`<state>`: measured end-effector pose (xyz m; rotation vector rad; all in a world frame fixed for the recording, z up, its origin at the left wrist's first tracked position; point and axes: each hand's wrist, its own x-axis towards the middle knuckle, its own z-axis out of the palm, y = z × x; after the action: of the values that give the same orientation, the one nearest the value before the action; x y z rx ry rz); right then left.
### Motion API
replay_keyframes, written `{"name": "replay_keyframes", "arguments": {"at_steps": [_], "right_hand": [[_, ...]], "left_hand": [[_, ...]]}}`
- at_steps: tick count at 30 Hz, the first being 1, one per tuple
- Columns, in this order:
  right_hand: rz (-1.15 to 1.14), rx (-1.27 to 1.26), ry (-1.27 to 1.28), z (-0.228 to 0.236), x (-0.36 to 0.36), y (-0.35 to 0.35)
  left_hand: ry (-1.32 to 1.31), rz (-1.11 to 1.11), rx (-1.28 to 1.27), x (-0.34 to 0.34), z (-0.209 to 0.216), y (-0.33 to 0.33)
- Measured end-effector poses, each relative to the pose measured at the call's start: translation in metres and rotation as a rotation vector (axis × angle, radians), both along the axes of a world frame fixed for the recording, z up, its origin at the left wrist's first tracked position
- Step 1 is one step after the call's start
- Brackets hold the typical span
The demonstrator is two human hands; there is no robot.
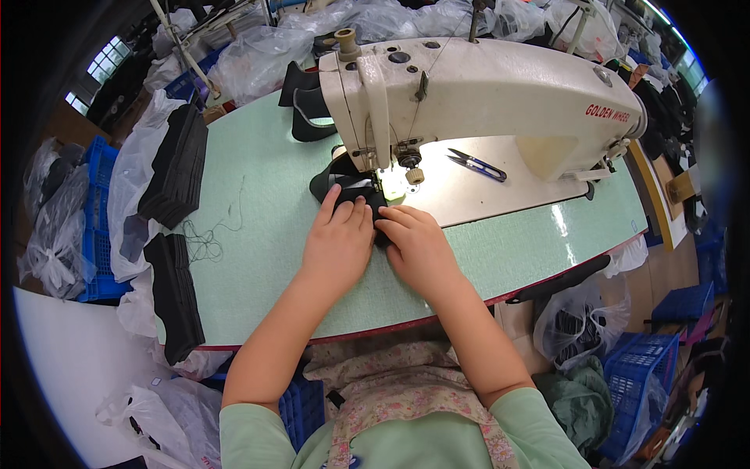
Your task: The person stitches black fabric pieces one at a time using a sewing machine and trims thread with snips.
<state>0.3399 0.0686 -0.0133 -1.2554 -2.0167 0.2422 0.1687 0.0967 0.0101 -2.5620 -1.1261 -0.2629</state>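
A black fabric piece lies under the lit needle area of a white sewing machine. My left hand rests on it with fingers stretched out flat, just left of the needle. On the near right edge of the same piece, my right hand has its thumb and fingers bent together, pinching the cloth. The fingertips of both hands are close together in front of the presser foot. Part of the fabric is hidden beneath my hands. Blue-handled thread snips lie on the machine bed to the right.
Stacks of black cut pieces stand along the left table edge, beside loose dark thread. Curved black pieces sit behind the machine head. Blue crates and plastic bags crowd the floor at right; a black strip hangs at the table's front edge.
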Motion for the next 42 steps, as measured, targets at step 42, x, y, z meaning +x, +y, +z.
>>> {"name": "replay_keyframes", "arguments": {"at_steps": [42], "right_hand": [[-0.007,0.061,0.138,0.011,0.007,-0.018]], "left_hand": [[-0.009,0.162,-0.122,0.005,-0.001,0.092]]}}
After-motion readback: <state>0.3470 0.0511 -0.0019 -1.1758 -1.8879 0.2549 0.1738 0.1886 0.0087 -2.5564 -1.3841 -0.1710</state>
